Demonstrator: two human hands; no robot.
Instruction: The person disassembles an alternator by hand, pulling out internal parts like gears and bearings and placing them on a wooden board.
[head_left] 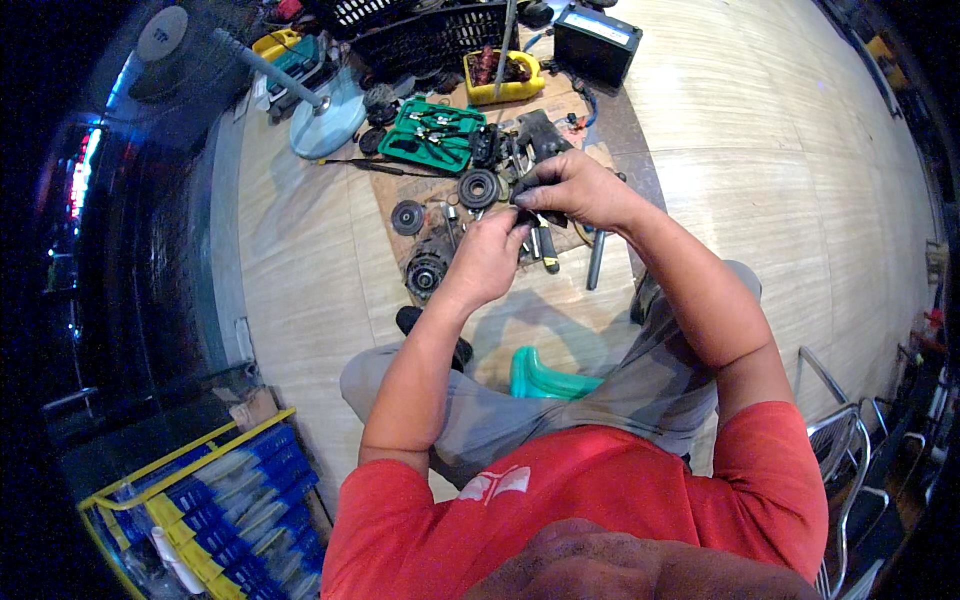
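Head view: both hands [486, 257] curl inward, held close together.

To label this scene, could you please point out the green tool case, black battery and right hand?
Green tool case [393, 149]: head view, lower-left corner.
Black battery [590, 52]: head view, front side.
Right hand [588, 190]: head view, back of hand.

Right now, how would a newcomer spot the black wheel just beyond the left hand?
On the cardboard, find the open green tool case. Between it and the left hand lies the black wheel. Its thick rim and wider outline set it apart from the flatter dark disc to its left.
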